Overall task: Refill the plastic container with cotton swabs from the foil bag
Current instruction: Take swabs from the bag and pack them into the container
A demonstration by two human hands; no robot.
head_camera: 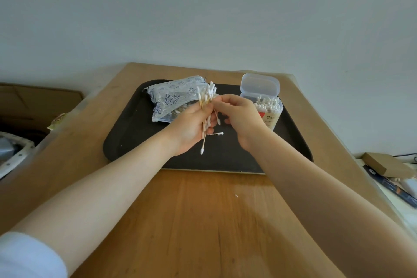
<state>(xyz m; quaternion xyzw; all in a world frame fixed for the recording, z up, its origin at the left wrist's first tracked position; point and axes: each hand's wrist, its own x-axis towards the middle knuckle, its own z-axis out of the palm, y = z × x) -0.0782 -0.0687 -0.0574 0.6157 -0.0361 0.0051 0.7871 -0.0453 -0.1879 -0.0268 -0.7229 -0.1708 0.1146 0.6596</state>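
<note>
Wooden table (203, 221), warm brown, grain running toward the viewer, its far edge against a plain pale wall (203, 11). On the table's far half lies a dark rectangular tray (126, 142) with rounded corners and a raised rim. A small white speck (236, 195) lies on the bare wood near the tray's front edge. Left of the table: a brown cardboard box (40, 101), and below it a pale perforated object (13, 153), only partly in view. Right of the table: a flat brown cardboard box (383, 163) resting on a light surface, beside dark blue items (392, 189) too blurred to identify, with a dark cable (406, 155) behind.
</note>
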